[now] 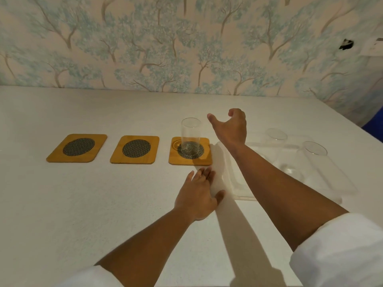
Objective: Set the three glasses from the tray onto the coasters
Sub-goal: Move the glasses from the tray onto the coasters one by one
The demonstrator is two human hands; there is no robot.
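Note:
Three wooden coasters with dark mesh centres lie in a row: the left coaster (77, 147), the middle coaster (135, 149) and the right coaster (190, 151). A clear glass (190, 132) stands upright on the right coaster. Just right of that glass hovers my right hand (231, 126), open, fingers curled, holding nothing. Two more clear glasses, one at the back (275, 137) and one nearer (310, 156), stand on the clear tray (323, 183) at the right. My left hand (199, 195) rests flat and open on the table beside the tray's left edge.
The white table (62, 204) runs back to a wall papered with trees. A white cloth (226, 175) lies under the tray's left side. The table's right edge slants past the tray, with something blue (375, 123) beyond it.

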